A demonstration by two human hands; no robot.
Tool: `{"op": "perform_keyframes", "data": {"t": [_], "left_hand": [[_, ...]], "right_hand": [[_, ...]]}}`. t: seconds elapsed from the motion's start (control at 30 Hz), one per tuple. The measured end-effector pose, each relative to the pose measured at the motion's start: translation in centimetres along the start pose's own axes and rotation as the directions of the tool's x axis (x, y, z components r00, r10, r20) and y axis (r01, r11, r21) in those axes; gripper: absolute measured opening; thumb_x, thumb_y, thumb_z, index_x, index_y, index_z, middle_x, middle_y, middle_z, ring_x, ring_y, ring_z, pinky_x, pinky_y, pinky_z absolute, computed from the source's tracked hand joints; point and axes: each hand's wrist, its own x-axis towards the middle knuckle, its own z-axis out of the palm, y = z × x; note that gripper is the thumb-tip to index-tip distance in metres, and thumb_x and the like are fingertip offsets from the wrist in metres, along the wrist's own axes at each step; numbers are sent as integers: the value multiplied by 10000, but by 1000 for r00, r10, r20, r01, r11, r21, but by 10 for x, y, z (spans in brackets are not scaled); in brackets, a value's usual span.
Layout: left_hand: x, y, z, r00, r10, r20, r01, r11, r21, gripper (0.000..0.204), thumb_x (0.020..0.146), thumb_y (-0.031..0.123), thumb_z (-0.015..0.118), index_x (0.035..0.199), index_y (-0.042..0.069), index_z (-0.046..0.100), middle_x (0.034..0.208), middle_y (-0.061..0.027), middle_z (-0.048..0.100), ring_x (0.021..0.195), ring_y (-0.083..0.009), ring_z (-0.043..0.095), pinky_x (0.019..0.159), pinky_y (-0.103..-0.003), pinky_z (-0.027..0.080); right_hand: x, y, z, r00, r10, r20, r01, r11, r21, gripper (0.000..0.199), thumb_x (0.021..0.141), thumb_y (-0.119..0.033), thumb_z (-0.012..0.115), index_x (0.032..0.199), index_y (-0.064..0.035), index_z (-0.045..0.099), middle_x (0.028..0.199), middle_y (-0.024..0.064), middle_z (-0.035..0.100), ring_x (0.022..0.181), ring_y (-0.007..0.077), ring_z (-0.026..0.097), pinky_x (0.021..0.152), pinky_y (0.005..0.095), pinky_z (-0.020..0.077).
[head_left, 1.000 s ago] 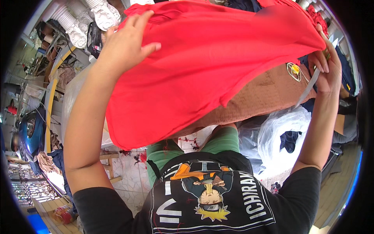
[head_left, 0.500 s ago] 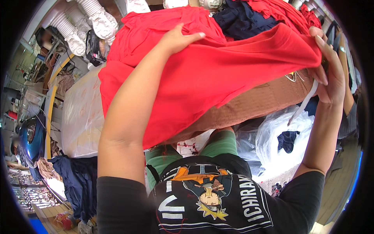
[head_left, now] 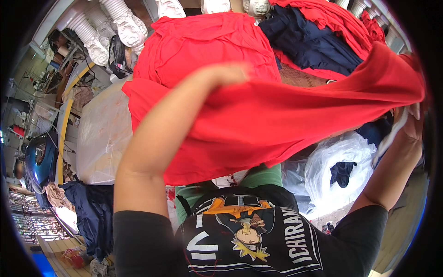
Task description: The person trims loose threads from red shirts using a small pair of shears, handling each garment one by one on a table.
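Observation:
A large piece of red fabric point(head_left: 277, 111) is stretched across in front of me, raised on its right side and hanging down over the near edge towards my lap. My right hand point(head_left: 412, 122) grips its right end, partly hidden under the fabric. From that hand a narrow white strip point(head_left: 392, 134) dangles. My left hand point(head_left: 230, 74) is at the upper edge of the fabric, smeared by motion, so its fingers do not show clearly. Behind it lies a pile of red fabric point(head_left: 212, 41) on the work surface.
Dark navy cloth point(head_left: 309, 41) and more red cloth point(head_left: 332, 21) lie at the back right. A plastic-wrapped board point(head_left: 101, 134) is on the left. White balusters point(head_left: 124, 25) line the back. A clear plastic bag point(head_left: 318, 161) with dark cloth sits at my right.
My right hand has moved right and down, pulling the red fabric's end with it. My left hand has shifted right and slightly down. The fabric now hides more of the brown surface.

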Motion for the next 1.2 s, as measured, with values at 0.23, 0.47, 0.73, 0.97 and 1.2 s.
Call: {"op": "perform_keyframes", "data": {"t": [0.23,0.47,0.73,0.97,1.2], "left_hand": [[-18,23,44,870,-70,489,44,997,65,403,882,298,559,1184,43,637,1245,-153,608,1103,-244,590,945,-348,431],[19,-86,68,965,-260,22,261,958,-122,632,873,525,566,1142,-44,624,1147,-246,628,1058,-338,617,908,-377,461],[74,-74,47,865,-92,-493,-29,972,-232,671,903,500,521,1141,-124,586,1128,-328,595,1102,-414,572,959,-399,430],[13,-4,94,994,98,46,-100,995,25,517,896,427,586,1210,18,618,1046,-131,685,955,-195,633,851,-307,480],[-31,20,58,930,302,211,-212,906,-366,242,897,188,605,1071,27,656,983,-48,658,933,-126,587,849,-270,460]], "right_hand": [[-71,18,-30,825,-327,-462,-179,624,-761,436,984,-244,481,1326,27,483,1188,86,572,688,98,596,616,169,491],[-57,28,-26,897,68,-436,-148,977,-152,380,997,-232,458,1279,17,509,1168,62,581,422,2,329,416,128,271],[-39,36,-12,898,91,-430,-212,947,-242,335,977,-229,479,1204,-12,594,978,30,654,395,-16,300,412,133,244],[-24,49,16,839,357,-411,-472,853,-223,260,946,-222,537,1093,-27,628,501,-102,411,356,-10,249,382,180,165],[-49,29,-3,769,-197,-608,-85,911,-403,376,995,-262,472,1250,11,516,830,53,599,388,-18,321,397,137,238]]}}
